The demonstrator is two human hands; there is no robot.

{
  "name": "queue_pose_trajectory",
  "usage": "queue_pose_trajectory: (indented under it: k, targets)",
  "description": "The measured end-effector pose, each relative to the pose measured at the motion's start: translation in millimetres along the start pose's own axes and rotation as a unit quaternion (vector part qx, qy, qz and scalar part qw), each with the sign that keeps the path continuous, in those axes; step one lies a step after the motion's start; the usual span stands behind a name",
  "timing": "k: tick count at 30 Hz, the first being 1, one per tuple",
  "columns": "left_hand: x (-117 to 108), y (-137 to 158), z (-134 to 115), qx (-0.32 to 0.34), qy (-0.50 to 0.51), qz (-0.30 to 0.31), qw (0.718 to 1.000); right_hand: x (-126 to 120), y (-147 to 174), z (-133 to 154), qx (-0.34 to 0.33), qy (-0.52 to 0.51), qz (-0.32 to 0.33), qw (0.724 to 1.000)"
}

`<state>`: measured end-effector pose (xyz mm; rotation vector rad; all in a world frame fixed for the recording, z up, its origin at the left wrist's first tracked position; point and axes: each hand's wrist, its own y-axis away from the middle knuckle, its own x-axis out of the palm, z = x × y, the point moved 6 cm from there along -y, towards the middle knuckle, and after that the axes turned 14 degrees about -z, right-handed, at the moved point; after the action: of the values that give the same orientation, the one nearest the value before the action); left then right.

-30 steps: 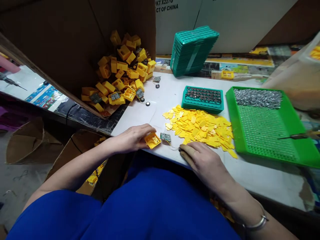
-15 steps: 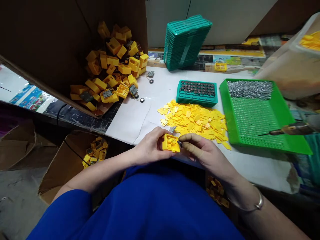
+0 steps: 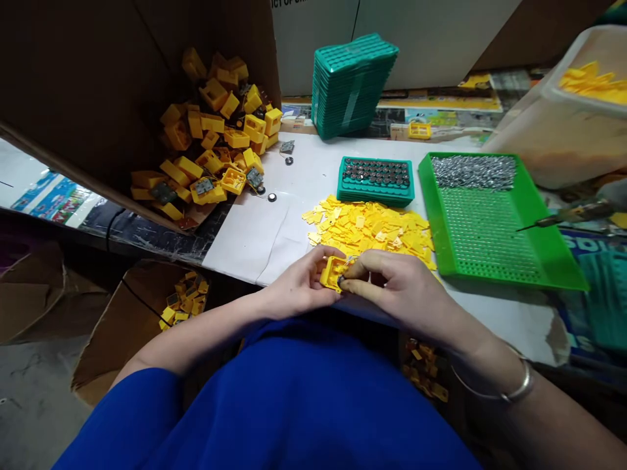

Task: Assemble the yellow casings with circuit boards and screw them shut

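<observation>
My left hand [image 3: 298,282] grips a small yellow plastic housing [image 3: 330,273] by its side, with the open hollow facing up. Thumb and fingers of my right hand [image 3: 396,284] pinch a small dark round part [image 3: 341,280], which looks like a little speaker, at the housing's right edge. A bit of grey circuit board shows behind the right fingertips, mostly hidden. Just beyond both hands lies a pile of flat yellow plastic pieces [image 3: 372,228] on the white table covering [image 3: 255,235].
A large carton [image 3: 235,39] of yellow housings [image 3: 213,124] lies at left. Further back are a teal tray [image 3: 377,192] of round dark parts and stacked teal trays [image 3: 353,91]. A green tray [image 3: 490,274] with metal pins and a pointed tool [image 3: 563,219] are at right.
My right hand has moved left and inward, bringing the small round part against the housing's hollow. The housing is tilted a little more. The whole view has shifted slightly.
</observation>
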<state>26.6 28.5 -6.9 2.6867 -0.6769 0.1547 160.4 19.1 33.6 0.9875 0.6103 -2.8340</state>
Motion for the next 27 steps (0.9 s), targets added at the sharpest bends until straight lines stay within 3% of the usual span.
queue_pose_trajectory:
  k: [5, 9, 12, 17, 20, 23, 27]
  targets:
    - [-7, -9, 3, -0.033, 0.108, -0.048, 0.992, -1, 3, 8, -0.073, -0.021, -0.034, 0.997]
    - [-15, -10, 4, -0.081, 0.157, -0.062, 0.982, -15, 11, 3, -0.14, -0.025, -0.173, 0.975]
    - [-13, -5, 2, -0.123, 0.195, -0.021, 0.973, -15, 17, -1, -0.211, 0.045, -0.229, 0.949]
    - [0, 6, -2, -0.165, 0.251, 0.115, 0.947, -5, 24, 4, -0.365, 0.103, -0.214, 0.9]
    - [2, 12, -2, -0.179, 0.251, 0.153, 0.939, -13, 29, 7, -0.404, 0.128, -0.22, 0.879]
    - [-2, 10, -1, -0.162, 0.229, 0.1, 0.955, -21, 33, 9, -0.402, 0.137, -0.209, 0.881]
    - [-9, 0, -2, -0.071, 0.177, -0.041, 0.981, -28, 37, 15, -0.333, 0.11, -0.219, 0.91]
